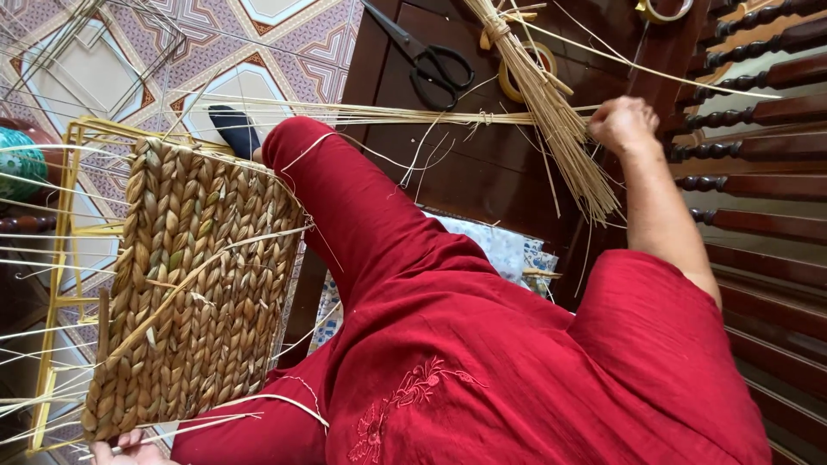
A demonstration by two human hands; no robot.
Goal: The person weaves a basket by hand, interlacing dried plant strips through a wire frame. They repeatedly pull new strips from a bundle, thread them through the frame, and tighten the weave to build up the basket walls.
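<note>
Woven panel (194, 284) on lap, stiff, light; left hand (129, 448) pinching its lower edge; right hand (622, 125) clenched on straw bundle (551, 112), brittle, best gripped mid-sheaf.

One woven basket panel (194, 284) is resting against one yellow wire frame (65, 258), one pair of black scissors (431, 60) is lying on the dark surface (482, 172), two tape rolls are sitting there, one beige (517, 82) and one at the top edge (663, 10), and one tied bundle of straw (551, 112) is spreading out
</note>
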